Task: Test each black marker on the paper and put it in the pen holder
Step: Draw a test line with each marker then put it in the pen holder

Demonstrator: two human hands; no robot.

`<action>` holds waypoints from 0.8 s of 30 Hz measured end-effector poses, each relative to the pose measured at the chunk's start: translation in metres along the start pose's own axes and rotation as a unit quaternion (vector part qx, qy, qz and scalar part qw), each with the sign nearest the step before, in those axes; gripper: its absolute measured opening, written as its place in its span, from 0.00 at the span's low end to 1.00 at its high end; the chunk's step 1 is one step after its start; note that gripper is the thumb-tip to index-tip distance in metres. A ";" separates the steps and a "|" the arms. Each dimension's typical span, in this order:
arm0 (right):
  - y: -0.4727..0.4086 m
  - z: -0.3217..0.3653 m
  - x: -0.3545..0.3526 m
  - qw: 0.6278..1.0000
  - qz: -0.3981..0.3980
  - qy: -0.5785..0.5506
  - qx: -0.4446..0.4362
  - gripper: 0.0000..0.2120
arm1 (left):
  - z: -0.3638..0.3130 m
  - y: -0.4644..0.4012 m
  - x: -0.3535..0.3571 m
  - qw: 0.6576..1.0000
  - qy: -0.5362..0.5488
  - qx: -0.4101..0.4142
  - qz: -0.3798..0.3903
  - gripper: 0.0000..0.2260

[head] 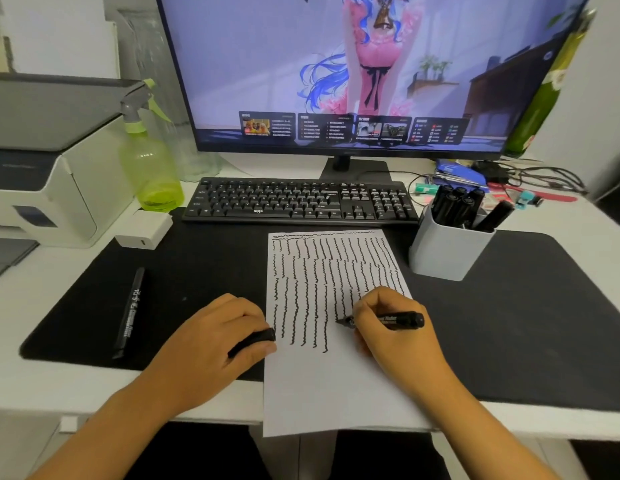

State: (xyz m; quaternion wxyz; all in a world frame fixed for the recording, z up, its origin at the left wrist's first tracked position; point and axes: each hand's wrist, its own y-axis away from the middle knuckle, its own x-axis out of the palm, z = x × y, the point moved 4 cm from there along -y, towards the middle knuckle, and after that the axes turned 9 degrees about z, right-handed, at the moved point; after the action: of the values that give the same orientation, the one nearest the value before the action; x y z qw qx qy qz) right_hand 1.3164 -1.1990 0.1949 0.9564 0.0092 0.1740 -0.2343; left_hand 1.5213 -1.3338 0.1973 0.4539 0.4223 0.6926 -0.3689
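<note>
A white sheet of paper (336,382) covered with wavy black lines lies on the black desk mat (544,323). My right hand (388,327) grips an uncapped black marker (402,320), its tip touching the paper at the foot of a line. My left hand (218,337) rests at the paper's left edge and holds the black marker cap (254,339). Another capped black marker (130,311) lies on the mat to the left. The light grey pen holder (447,251) stands right of the paper's top, with several black markers (457,204) in it.
A black keyboard (301,202) and monitor (353,71) sit behind the paper. A green spray bottle (150,168), a white charger (144,232) and a printer (41,168) stand at the left. Cables and small items (492,181) crowd the back right. The paper overhangs the desk's front edge.
</note>
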 end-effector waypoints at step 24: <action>0.003 -0.004 0.005 0.999 0.041 -0.005 -0.009 0.09 | 0.003 0.002 0.002 0.999 0.031 0.014 -0.015 0.18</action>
State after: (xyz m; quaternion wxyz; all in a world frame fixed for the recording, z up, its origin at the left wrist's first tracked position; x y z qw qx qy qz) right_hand 1.3207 -1.1978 0.1895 0.9662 0.0066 0.1706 -0.1933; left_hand 1.5234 -1.3357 0.1941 0.4207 0.4292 0.7076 -0.3717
